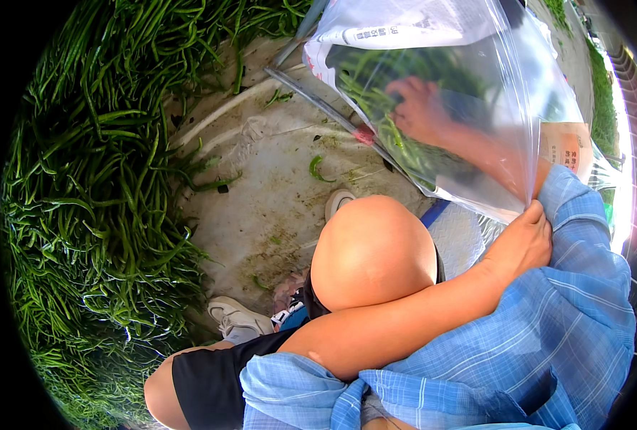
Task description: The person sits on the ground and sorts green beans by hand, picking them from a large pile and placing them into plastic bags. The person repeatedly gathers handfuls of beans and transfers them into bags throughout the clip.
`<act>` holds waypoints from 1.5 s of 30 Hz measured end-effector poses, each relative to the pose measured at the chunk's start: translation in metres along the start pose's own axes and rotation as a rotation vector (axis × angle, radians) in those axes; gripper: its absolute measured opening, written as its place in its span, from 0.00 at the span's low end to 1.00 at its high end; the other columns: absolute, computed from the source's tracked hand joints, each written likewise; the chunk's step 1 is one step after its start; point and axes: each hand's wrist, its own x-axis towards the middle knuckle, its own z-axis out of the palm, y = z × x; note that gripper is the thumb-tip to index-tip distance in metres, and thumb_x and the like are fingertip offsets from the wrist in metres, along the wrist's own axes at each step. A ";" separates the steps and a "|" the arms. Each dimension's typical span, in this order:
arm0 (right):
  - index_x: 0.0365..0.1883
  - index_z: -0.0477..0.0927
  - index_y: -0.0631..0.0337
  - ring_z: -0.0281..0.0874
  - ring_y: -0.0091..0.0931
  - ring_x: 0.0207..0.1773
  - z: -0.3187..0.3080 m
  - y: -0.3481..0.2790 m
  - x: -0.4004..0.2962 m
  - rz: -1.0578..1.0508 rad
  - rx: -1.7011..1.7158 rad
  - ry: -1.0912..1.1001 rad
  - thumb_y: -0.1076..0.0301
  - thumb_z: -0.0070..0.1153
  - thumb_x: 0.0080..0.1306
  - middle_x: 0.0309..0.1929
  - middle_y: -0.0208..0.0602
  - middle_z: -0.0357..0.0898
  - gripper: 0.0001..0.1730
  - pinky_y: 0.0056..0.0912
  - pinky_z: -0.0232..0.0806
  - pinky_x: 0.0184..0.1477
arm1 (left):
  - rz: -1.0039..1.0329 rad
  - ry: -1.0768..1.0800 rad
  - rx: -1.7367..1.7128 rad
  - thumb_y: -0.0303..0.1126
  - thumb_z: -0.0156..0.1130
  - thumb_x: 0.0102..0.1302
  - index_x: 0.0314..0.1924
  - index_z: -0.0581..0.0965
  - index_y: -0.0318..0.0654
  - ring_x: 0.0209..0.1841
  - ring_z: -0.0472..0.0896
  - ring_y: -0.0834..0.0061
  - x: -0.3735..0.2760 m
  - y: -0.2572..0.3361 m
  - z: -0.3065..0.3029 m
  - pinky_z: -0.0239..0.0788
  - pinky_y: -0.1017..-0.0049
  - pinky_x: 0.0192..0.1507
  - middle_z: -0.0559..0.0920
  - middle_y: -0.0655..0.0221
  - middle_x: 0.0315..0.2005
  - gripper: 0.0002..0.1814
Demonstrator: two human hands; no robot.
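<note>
A clear plastic bag (490, 115) with white printed panels hangs at the upper right, partly filled with long green peppers (361, 80). My left hand (525, 236) reaches across my body and pinches the near edge of the bag between thumb and fingers. Inside the bag is my right hand (418, 107), seen blurred through the plastic. Its fingers are bent over the peppers at the far side; whether they grip any cannot be made out. My right forearm (485, 156) runs into the bag behind the film.
A big heap of long green peppers (109, 188) covers the left. A metal tube frame (318, 102) with a red band stands along the bag. Loose peppers (318, 169) lie on the soiled pale ground sheet (265, 215). My bare knee (375, 250) rises below the bag.
</note>
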 end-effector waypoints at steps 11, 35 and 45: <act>0.44 0.76 0.64 0.75 0.49 0.45 -0.060 0.016 -0.009 0.256 -0.057 -0.634 0.53 0.48 0.67 0.47 0.51 0.77 0.21 0.48 0.66 0.48 | -0.094 0.262 0.061 0.34 0.53 0.57 0.23 0.75 0.44 0.29 0.73 0.72 0.004 0.000 0.013 0.59 0.72 0.44 0.76 0.71 0.21 0.07; 0.23 0.77 0.74 0.79 0.33 0.16 0.016 -0.001 0.012 0.443 0.374 -0.461 0.40 0.49 0.68 0.15 0.46 0.76 0.38 0.35 0.74 0.23 | -0.073 0.055 -0.078 0.40 0.50 0.62 0.38 0.83 0.50 0.47 0.75 0.71 0.003 0.018 0.021 0.53 0.69 0.56 0.83 0.71 0.37 0.14; 0.46 0.71 0.70 0.81 0.33 0.39 0.005 -0.013 -0.045 0.369 0.610 -0.282 0.47 0.54 0.68 0.39 0.51 0.79 0.29 0.35 0.74 0.43 | -0.121 0.157 -0.001 0.35 0.52 0.59 0.29 0.80 0.45 0.36 0.75 0.71 -0.007 0.013 0.017 0.58 0.71 0.49 0.80 0.71 0.27 0.09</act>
